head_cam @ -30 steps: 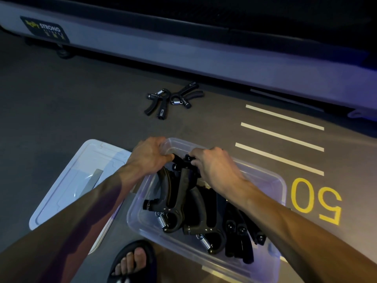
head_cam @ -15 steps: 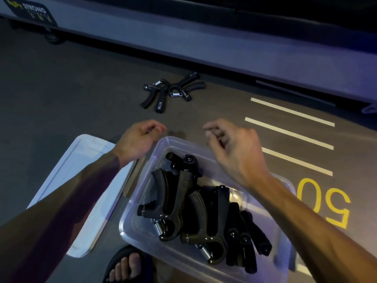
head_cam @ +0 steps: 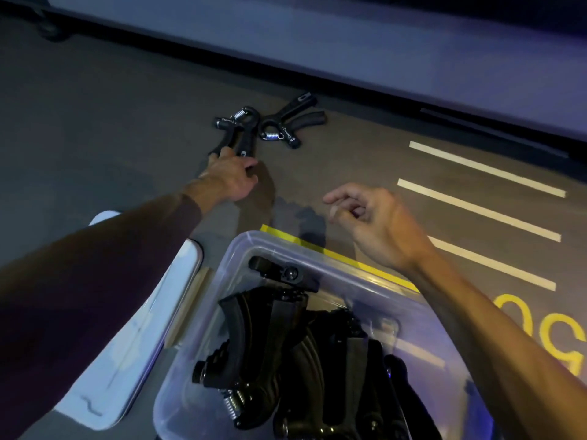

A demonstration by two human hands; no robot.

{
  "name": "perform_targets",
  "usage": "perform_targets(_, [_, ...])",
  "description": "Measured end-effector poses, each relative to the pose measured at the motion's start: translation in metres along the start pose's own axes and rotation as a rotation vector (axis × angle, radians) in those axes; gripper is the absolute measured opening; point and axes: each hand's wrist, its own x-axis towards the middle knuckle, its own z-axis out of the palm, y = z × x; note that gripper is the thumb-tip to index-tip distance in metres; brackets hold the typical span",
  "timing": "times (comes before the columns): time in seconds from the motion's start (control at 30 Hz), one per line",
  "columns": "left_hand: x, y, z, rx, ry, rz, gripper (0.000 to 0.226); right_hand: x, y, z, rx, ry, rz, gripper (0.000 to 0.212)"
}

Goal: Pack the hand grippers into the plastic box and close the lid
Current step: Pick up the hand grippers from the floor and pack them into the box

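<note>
1. The left hand [head_cam: 230, 176] reaches out across the floor [head_cam: 95, 128]. Its fingers [head_cam: 219, 155] touch the handle ends of the nearer hand gripper [head_cam: 236, 133] and begin to curl there. No closed grip shows yet, so I read them as still apart.
2. The right hand [head_cam: 374, 223] hovers above the floor, just beyond the far rim of the plastic box [head_cam: 241, 249]. Its fingers are loosely curled and hold nothing.
3. A second hand gripper [head_cam: 289, 123] lies just past the left fingers and to their right. Its head touches or nearly touches the head of the first.
4. The box sits on the near side of both hands, open, with several hand grippers [head_cam: 286, 344] piled inside. The lid [head_cam: 133, 344] lies flat on the floor beside it, under the left forearm.
5. Handling, as a judgement: each gripper looks like stiff plastic with a steel spring, rigid and not fragile, of modest weight. The textured handles give the best hold; the spring and adjuster end is thin and awkward.
6. Taking both handles together in one palm should keep the piece from swinging open or snagging its neighbour on the lift.
7. The pile already stands high near the middle of the box, so the last two probably need to lie flat in a gap, or the lid may not seat.
</note>
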Motion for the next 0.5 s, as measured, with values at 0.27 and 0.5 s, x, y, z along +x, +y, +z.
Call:
perform_targets(0.27, [-0.036, 0.008, -0.035, -0.218, 0.325, 0.093, 0.017, -0.014, -0.011, -0.015, -0.033, 0.067, -0.038, 0.015])
perform_targets(0.5, [-0.12, 0.015, -0.103, -0.351, 0.63, 0.329, 0.019, -0.044, -0.053, -0.023, 0.008, 0.313, -0.129, 0.016])
